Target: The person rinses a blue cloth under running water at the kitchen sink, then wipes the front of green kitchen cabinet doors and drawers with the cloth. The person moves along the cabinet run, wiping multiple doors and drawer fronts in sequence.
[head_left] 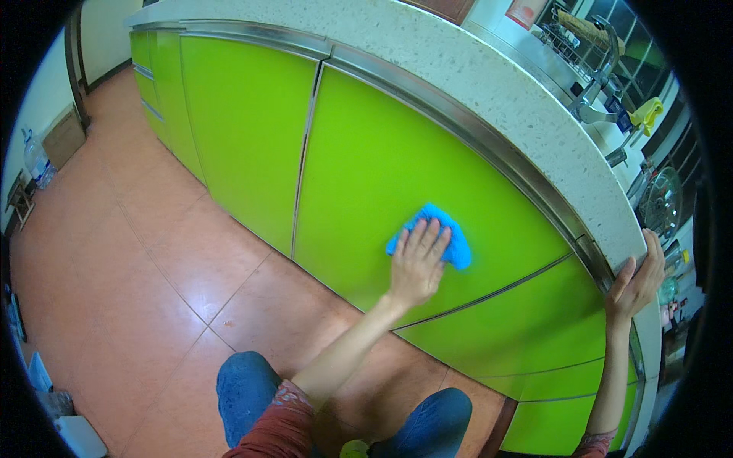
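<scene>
My left hand (pixel 417 260) presses a blue cleaning cloth (pixel 456 252) flat against a glossy green cabinet door (pixel 366 154). Its fingers are spread over the cloth, which bunches out around the fingertips. The cloth lies on the lower right half of the door. Far to the right, my right hand (pixel 634 283) grips the edge of the pale speckled countertop (pixel 550 137), fingers on top and thumb at the side. Under the counter runs a metal trim strip (pixel 458 123) above the doors.
Both my knees are bent over the tiled floor (pixel 166 252). On the counter at right stand a faucet (pixel 598 80), a wire dish rack (pixel 567 48) and a glass lid (pixel 661 197). By the left wall are a large plastic bottle (pixel 39 160) and a cardboard piece (pixel 64 137).
</scene>
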Motion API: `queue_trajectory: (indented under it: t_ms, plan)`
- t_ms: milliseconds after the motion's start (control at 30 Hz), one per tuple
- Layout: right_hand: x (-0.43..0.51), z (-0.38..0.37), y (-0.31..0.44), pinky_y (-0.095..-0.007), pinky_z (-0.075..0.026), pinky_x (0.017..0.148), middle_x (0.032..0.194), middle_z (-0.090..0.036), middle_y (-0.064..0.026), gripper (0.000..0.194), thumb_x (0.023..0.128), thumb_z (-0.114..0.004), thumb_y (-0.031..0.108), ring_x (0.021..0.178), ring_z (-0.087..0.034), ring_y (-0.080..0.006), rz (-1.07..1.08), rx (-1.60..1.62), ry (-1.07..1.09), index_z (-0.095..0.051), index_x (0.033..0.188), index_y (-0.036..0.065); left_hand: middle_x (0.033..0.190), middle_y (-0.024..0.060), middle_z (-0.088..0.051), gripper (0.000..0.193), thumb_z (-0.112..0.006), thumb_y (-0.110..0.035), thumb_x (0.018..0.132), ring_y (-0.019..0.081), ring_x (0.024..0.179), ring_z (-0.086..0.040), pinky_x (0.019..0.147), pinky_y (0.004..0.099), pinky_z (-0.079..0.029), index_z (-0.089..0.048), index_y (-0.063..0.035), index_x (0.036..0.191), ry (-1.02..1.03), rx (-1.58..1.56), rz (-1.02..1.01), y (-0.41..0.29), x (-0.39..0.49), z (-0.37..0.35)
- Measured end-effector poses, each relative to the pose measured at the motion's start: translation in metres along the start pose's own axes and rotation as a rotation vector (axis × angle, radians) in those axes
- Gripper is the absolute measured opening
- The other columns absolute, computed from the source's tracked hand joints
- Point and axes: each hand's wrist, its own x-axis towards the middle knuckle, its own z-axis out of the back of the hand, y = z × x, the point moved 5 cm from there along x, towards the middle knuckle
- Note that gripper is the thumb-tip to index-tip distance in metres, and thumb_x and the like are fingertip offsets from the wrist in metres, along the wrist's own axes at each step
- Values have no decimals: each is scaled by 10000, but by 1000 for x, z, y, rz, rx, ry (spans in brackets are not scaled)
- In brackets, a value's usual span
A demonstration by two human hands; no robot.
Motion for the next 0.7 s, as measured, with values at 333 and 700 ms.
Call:
queue_trajectory:
  t_ms: [333, 700]
  plan:
    - [-1, -1, 0, -396, -367, 1001, 1255, -580, -163, 426, 985, -381, 322, 1176, -536, -322, -21, 22, -18, -542, 1261, 41, 1530, 153, -313, 528, -399, -268, 983, 322, 1429, -266, 1165, 488, -166, -360, -52, 1463, -186, 16, 67, 24, 7, 32]
    - [0, 2, 0, -387, -379, 976, 1239, -590, -165, 423, 981, -398, 330, 1144, -553, -325, -39, 32, -43, -543, 1271, 58, 1505, 147, -362, 489, -357, -254, 998, 341, 1411, -297, 1145, 501, -203, -410, -26, 1427, -28, 47, 229, 53, -6, 17]
